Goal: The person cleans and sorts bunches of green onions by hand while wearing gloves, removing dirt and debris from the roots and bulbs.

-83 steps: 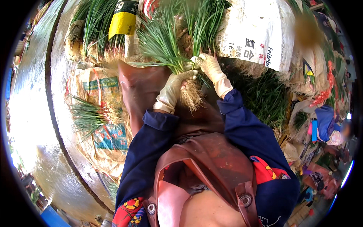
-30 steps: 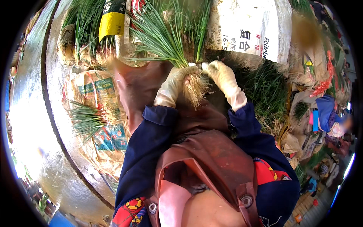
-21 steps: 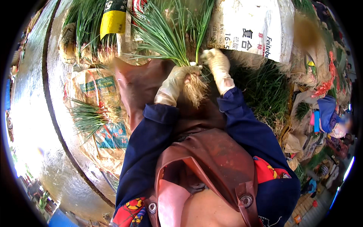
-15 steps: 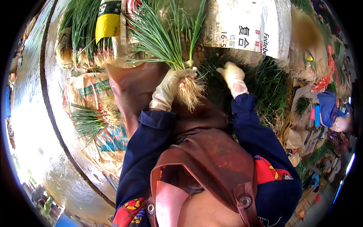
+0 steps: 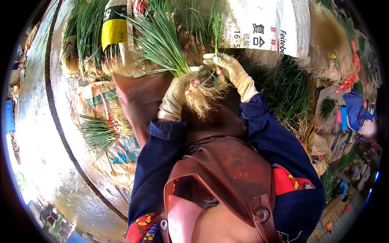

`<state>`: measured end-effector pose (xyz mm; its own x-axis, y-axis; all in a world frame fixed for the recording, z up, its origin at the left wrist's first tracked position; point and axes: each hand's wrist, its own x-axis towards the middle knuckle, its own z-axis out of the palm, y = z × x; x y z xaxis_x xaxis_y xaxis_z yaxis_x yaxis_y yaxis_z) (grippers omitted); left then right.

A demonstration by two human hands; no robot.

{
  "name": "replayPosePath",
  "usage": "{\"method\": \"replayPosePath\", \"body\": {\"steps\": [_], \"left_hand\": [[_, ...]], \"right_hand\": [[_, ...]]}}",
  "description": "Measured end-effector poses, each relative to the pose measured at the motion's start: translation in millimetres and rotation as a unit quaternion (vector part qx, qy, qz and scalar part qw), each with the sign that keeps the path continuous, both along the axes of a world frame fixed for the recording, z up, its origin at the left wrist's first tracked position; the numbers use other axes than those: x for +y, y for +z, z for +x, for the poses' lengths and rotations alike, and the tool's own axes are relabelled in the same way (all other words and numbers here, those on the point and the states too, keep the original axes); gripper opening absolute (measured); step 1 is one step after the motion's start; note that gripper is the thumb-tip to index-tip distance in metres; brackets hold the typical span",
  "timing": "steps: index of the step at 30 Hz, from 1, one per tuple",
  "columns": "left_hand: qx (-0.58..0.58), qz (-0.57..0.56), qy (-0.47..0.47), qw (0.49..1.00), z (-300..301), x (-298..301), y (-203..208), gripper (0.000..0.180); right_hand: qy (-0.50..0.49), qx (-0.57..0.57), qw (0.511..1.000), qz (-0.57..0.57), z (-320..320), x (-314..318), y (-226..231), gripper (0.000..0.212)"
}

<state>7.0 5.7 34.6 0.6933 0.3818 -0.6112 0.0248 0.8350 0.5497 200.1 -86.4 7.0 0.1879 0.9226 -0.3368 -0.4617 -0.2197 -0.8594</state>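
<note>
My left hand [image 5: 176,95], in a pale, soiled glove, is closed round a bunch of green onions [image 5: 164,46]. Their long leaves fan up and to the left, and a tangle of straw-coloured roots [image 5: 201,100] hangs below the fist. Close beside it, my right hand [image 5: 237,75], gloved too, pinches a slim cluster of green onion [image 5: 217,30] with its leaves upright and its roots hanging down. The fingertips of the two hands nearly meet. Both hands are above the brown apron [image 5: 142,95] over my lap.
Another small green onion bunch [image 5: 99,131] lies on a tan sack [image 5: 117,170] at the left. Stacked green onions [image 5: 87,36] stand behind, partly under a white printed sack [image 5: 267,28]. Loose greens [image 5: 287,97] heap at the right. Someone in blue [image 5: 354,107] is at the far right.
My right hand has come left and up from the greens to my left hand, and now pinches the slim cluster that stood apart at the left hand's fingertips. The bunch stays in my left hand.
</note>
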Motion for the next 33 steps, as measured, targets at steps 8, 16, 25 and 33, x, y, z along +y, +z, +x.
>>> {"method": "replayPosePath", "body": {"steps": [8,16,25,33], "left_hand": [[-0.058,-0.044,0.055,0.996,15.1,-16.9,-13.4,0.028],[-0.142,-0.148,0.088,0.975,13.5,-15.4,-14.1,0.030],[-0.155,-0.177,0.119,0.965,17.0,-12.6,-21.5,0.023],[-0.344,-0.144,0.208,0.904,-22.0,7.1,70.3,0.019]], "right_hand": [[-0.019,0.168,0.986,-0.011,-36.5,16.4,14.1,0.030],[-0.131,-0.168,0.976,0.034,-36.4,26.5,-7.6,0.017],[-0.187,-0.349,0.917,-0.058,-28.6,31.4,-21.7,0.019],[0.079,-0.563,0.709,-0.417,96.7,-8.0,-2.2,0.044]]}}
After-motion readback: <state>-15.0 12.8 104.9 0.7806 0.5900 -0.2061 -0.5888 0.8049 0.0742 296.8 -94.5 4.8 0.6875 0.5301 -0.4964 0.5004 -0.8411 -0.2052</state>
